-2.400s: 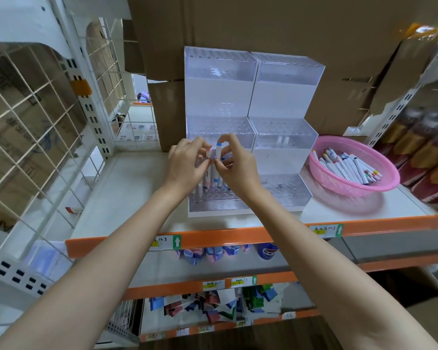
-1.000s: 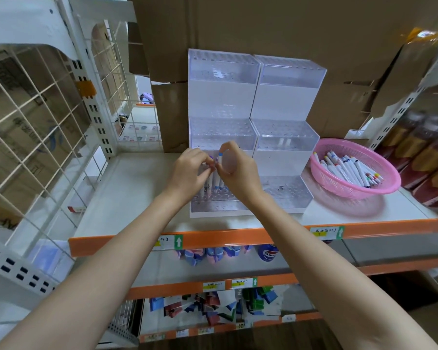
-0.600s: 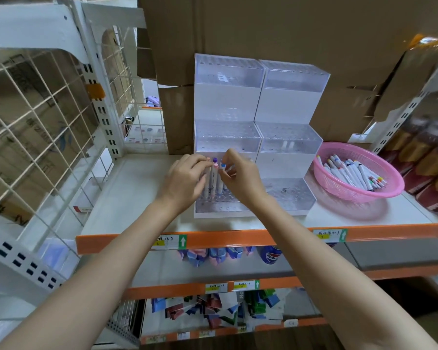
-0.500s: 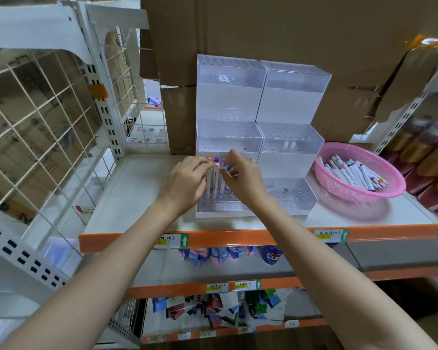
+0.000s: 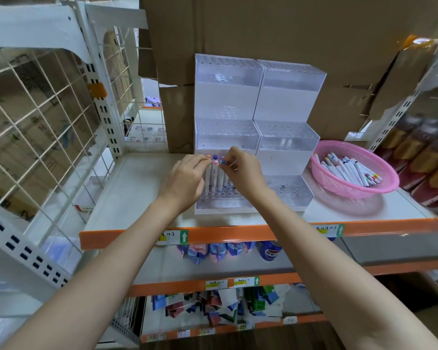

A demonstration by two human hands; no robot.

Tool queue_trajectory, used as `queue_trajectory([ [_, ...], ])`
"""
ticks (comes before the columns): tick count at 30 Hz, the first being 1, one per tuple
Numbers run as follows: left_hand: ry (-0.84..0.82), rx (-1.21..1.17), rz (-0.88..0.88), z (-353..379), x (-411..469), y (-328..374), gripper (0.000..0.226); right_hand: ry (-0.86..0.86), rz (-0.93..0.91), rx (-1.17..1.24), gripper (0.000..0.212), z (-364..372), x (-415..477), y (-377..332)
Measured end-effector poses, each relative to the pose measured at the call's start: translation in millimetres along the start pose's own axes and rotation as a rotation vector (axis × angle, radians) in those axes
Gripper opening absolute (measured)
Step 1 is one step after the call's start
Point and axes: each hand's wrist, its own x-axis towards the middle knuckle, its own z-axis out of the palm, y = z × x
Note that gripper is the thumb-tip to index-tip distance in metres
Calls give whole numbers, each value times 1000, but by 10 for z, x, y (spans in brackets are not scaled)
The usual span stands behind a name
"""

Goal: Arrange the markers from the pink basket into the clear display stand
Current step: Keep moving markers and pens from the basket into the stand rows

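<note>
Right hand pinches a blue-capped white marker upright in the clear stepped acrylic display stand's lowest left tier. Left hand seemingly pinches the neighbouring orange-capped marker. A round pink plastic basket sits just right of the stand.

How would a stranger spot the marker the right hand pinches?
On the orange-edged shelf stands a clear display stand; upright markers occupy its lowest left tier. The right hand pinches the blue-capped marker, its neighbours capped orange, pink and purple.

Cardboard boxes behind — wire grid left, bottles right, packets below.
</note>
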Motion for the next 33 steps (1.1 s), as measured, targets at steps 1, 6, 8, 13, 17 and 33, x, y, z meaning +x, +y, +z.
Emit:
queue_trajectory([
  [1, -4, -2, -9, 3, -3, 8, 46, -25, 6, -9, 14, -14, 3, -1],
  [6, -17, -29, -38, 1, 16, 90, 45, -100, -26, -108, 26, -103, -69, -28],
  [8, -15, -32, -48, -2, 58, 138, 45, -51, -61, -219, 26, -167, -124, -8],
  [13, -53, 53, -13, 84, 201, 371, 48, 14, -96, -399, 31, -403, -210, 173],
  [17, -105, 83, 13, 253, 363, 691, 54, 39, -115, -419, 48, -608, -310, 468],
  [33, -284, -16, 261, 1381, 1357, 1988, 45, -5, 121, -525, 47, -1826, -448, 1971],
])
